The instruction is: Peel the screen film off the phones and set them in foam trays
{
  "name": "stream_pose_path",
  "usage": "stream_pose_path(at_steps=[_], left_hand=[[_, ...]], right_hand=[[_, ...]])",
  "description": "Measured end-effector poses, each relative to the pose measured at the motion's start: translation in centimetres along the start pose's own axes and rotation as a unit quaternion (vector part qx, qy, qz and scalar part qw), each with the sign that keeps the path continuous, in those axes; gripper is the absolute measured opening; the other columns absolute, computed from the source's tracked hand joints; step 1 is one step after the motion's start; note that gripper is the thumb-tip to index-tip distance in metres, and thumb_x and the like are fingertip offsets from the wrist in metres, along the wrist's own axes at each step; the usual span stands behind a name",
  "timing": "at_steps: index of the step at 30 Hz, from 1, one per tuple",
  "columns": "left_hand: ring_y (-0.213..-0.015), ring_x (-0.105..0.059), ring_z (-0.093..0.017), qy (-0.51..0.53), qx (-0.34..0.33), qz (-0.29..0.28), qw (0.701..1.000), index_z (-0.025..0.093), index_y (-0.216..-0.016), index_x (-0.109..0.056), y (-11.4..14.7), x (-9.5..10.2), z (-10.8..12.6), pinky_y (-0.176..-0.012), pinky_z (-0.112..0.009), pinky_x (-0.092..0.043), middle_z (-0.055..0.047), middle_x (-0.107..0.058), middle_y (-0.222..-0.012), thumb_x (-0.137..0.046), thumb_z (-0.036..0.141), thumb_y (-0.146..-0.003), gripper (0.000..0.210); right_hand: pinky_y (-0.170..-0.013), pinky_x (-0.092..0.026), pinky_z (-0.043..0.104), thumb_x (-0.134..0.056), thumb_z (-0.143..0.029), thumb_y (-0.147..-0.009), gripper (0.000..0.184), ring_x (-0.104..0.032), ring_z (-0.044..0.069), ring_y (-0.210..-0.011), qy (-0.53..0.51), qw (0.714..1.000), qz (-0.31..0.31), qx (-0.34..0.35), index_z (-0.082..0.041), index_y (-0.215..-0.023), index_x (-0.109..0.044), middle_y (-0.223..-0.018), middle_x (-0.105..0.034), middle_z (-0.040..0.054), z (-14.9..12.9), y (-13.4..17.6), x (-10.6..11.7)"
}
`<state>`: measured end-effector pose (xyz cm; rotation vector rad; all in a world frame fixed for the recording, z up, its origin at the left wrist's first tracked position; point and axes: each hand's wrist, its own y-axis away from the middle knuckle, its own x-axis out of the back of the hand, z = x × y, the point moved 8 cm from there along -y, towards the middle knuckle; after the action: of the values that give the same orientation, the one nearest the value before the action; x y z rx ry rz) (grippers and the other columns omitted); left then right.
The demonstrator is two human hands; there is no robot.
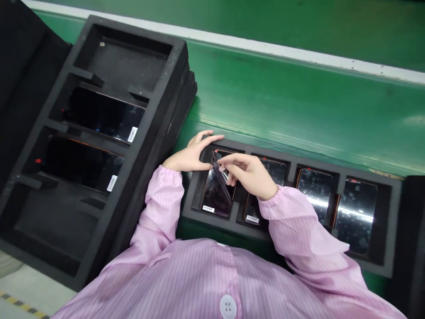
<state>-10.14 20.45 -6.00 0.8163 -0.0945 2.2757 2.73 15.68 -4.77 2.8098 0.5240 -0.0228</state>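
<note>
Directly in front of me is a grey foam tray point(394, 221) with several dark-screened phones in its slots. My right hand point(250, 175) pinches the upper edge of a clear film point(222, 176) at the leftmost phone point(214, 195). The film is lifted and folded diagonally across that screen, its lower part still on the glass. My left hand point(187, 158) is open at the tray's upper left corner, fingers spread, thumb tip by the phone's left edge. A white barcode label sits at the phone's lower end. My right hand and sleeve partly cover the second phone point(253, 206).
To the left, stacked black foam trays point(162, 97) stand higher; the top one holds two phones point(102, 110) with barcode labels. Two more phones point(357, 217) lie at the right of the front tray. Beyond, a white ledge point(265, 46) crosses the green work surface point(282, 97). Dark foam point(410, 230) borders the right.
</note>
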Motion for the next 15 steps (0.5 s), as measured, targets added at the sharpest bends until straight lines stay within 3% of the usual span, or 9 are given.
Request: stream_pose_path(at_steps=[3, 6, 10, 15], left_hand=[[-0.147, -0.015, -0.032, 0.000, -0.001, 0.005, 1.000, 0.029, -0.146, -0.035, 0.0, 0.0, 0.1, -0.120, -0.048, -0.018, -0.011, -0.023, -0.149, -0.074, 0.032, -0.073, 0.084], [-0.146, -0.015, -0.033, 0.006, 0.000, 0.005, 1.000, 0.031, -0.146, -0.035, 0.0, -0.1, 0.0, -0.120, -0.048, -0.018, -0.010, -0.022, -0.149, -0.075, 0.033, -0.073, 0.084], [-0.146, -0.015, -0.034, 0.015, 0.002, 0.010, 1.000, 0.031, -0.146, -0.036, 0.0, -0.1, -0.2, -0.120, -0.048, -0.018, -0.008, -0.022, -0.149, -0.073, 0.025, -0.070, 0.084], [-0.146, -0.015, -0.034, 0.004, 0.017, 0.003, 1.000, 0.032, -0.147, -0.033, 0.0, -0.2, -0.5, -0.120, -0.049, -0.020, -0.008, -0.021, -0.149, -0.069, 0.017, -0.067, 0.090]], right_hand=[[-0.064, -0.061, 0.025, -0.059, -0.020, -0.082, 0.023, -0.069, 0.012, -0.069, -0.059, 0.998, 0.004, -0.028, -0.015, -0.102, -0.069, -0.092, -0.070, 0.0048, 0.8, -0.1, -0.4], [-0.078, -0.062, 0.030, -0.059, -0.015, -0.081, 0.029, -0.071, 0.016, -0.088, -0.087, 0.995, 0.006, -0.057, -0.016, -0.108, -0.069, -0.113, -0.069, 0.0082, 1.4, 0.1, -0.7], [-0.088, -0.060, 0.036, -0.061, -0.015, -0.080, 0.036, -0.069, 0.020, -0.101, -0.131, 0.988, -0.013, -0.077, -0.018, -0.116, -0.066, -0.125, -0.064, 0.0093, 1.5, 0.3, -0.9], [-0.095, -0.056, 0.039, -0.066, -0.018, -0.077, 0.040, -0.067, 0.022, -0.107, -0.216, 0.967, -0.086, -0.102, -0.020, -0.117, -0.065, -0.134, -0.058, 0.0080, 1.1, 0.5, -1.5]])
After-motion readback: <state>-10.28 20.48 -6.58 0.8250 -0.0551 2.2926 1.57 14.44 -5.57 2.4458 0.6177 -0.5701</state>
